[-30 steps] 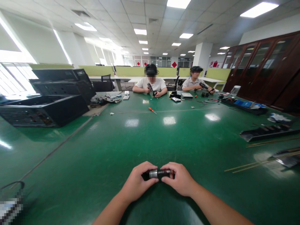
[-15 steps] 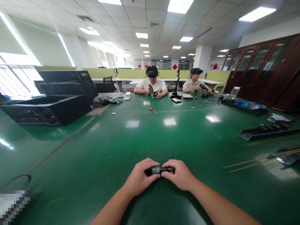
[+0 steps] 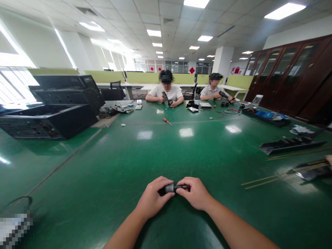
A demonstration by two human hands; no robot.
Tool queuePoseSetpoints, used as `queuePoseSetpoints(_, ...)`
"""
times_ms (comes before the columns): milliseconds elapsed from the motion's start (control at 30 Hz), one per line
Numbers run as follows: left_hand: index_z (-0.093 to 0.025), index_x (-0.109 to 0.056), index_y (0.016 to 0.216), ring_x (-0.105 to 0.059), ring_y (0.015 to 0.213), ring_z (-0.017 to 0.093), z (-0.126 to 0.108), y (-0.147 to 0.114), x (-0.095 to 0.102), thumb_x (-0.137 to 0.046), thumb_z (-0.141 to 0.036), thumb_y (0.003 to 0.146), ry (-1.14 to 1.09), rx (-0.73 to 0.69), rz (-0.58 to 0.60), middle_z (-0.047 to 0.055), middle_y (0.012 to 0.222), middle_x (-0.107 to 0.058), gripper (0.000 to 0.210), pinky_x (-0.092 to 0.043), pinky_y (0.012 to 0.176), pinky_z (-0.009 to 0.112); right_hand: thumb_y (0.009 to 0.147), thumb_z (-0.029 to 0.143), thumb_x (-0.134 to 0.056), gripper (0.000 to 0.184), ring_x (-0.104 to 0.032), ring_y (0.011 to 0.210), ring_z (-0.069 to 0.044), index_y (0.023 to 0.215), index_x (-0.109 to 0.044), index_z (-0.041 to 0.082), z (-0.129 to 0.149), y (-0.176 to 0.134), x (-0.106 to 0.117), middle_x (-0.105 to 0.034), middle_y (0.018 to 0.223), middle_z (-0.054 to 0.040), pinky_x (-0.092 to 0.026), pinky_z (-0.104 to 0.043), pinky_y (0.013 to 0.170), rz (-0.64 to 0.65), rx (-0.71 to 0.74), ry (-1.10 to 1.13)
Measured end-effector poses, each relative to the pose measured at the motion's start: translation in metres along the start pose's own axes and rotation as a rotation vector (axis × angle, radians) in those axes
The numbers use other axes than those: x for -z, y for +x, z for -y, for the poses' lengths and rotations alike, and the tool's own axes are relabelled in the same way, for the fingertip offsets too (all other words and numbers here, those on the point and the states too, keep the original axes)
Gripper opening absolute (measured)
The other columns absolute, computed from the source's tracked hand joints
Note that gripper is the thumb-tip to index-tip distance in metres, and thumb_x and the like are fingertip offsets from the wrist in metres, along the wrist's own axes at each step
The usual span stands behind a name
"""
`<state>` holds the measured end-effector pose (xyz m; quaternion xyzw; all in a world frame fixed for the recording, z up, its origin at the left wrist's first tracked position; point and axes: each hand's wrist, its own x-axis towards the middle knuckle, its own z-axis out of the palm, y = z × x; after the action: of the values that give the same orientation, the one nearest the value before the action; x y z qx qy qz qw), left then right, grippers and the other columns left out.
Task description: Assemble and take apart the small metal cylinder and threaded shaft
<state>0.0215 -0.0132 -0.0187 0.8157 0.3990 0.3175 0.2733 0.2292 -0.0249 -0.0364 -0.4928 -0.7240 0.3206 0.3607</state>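
My left hand [image 3: 153, 195] is closed round a short grey and black cylinder [image 3: 169, 188], thumb below and fingers above. Its left end is hidden in the palm. Close beside it, my right hand [image 3: 195, 193] pinches a thin dark shaft-like piece [image 3: 183, 187] that lies in line with the cylinder. Whether the two pieces are joined, I cannot make out. Both hands rest low over the green tabletop [image 3: 160, 155], near its front side.
An orange-handled screwdriver [image 3: 166, 121] lies farther back. Black computer cases [image 3: 64, 121] stand at left. Black trays [image 3: 290, 144] and thin brass-coloured rods [image 3: 267, 181] lie at right. Two people [image 3: 166, 91] sit across the table, holding dark tools.
The view has swung slightly right, so everything sits farther left. My hands look slightly farther apart, with more of a gap between the fingertips. Something skin-coloured has appeared at the right edge.
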Motion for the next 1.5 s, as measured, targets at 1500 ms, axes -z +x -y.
queuePoseSetpoints(1500, -0.022, -0.070, 0.099, -0.066, 0.084, 0.020, 0.0017, -0.0011, 0.0004, -0.074, -0.023, 0.076, 0.021, -0.038, -0.095, 0.005, 0.091, -0.071, 0.023, -0.052, 0.077, 0.031, 0.084, 0.029, -0.063, 0.013, -0.048, 0.059, -0.011, 0.086, -0.071, 0.019, -0.0072, -0.0030, 0.0009, -0.058, 0.066, 0.0024, -0.036, -0.023, 0.057, 0.007, -0.042, 0.092)
